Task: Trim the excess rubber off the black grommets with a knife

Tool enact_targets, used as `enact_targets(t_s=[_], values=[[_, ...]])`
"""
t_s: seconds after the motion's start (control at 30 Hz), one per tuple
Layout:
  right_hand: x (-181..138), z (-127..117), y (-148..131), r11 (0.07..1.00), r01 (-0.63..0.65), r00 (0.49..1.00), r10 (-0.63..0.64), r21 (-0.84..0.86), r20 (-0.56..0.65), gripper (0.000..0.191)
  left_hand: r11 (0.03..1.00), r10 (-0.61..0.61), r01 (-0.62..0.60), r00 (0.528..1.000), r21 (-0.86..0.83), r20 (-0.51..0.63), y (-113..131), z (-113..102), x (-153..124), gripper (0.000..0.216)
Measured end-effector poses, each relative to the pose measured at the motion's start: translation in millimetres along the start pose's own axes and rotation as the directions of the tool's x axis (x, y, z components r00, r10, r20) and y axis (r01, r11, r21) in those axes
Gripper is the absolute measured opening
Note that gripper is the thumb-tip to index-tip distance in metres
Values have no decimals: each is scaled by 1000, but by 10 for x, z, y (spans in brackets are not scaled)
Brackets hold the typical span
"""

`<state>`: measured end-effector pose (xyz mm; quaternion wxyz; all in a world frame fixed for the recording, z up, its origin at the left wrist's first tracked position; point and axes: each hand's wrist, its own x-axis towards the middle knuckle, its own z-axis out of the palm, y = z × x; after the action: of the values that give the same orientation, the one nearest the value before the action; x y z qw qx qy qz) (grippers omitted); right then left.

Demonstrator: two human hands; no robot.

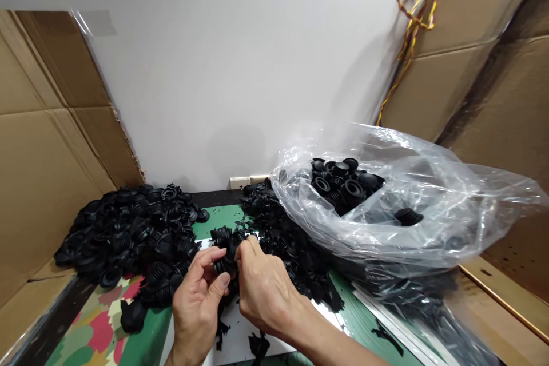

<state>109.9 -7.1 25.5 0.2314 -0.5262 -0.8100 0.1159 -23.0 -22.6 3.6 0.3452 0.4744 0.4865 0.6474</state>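
My left hand (198, 297) pinches a black ribbed rubber part (222, 266) between thumb and fingers, low in the middle of the view. Right against it, my right hand (266, 289) is closed, back of the hand up; its fingertips meet the far side of the part, and what they grip is hidden. More black rubber pieces lie just beyond the fingers on a white sheet (240, 329). Scraps of thin black rubber are scattered under and in front of both hands.
A heap of ribbed rubber parts (137, 234) lies left, with torn black scraps (295, 251) right of centre. A clear plastic bag (429, 240) holding smooth-rimmed black parts (343, 183) stands at right. Cardboard walls (38, 143) flank the green work surface (221, 216); twisted wires (412, 28) hang upper right.
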Motion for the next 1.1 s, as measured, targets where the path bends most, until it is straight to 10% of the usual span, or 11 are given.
enact_targets(t_s=[0.2,0.4,0.63,0.9,1.1], values=[[155,-29,410,976,-215,968,212,-11,-132,15,990,-78,87,994,-115,77,38,-53,-47,29],[182,-96,635,966,43,908,69,256,-414,18,897,-256,301,951,-324,173,144,33,59,34],[-82,-126,562,998,-22,995,27,55,-98,14,868,-320,333,942,-369,99,172,40,92,34],[-322,-156,464,973,-160,955,196,-169,222,11,837,-355,371,927,-402,117,176,53,99,31],[-339,-61,434,967,-139,952,190,-214,240,28,816,-372,393,918,-424,134,155,32,101,31]])
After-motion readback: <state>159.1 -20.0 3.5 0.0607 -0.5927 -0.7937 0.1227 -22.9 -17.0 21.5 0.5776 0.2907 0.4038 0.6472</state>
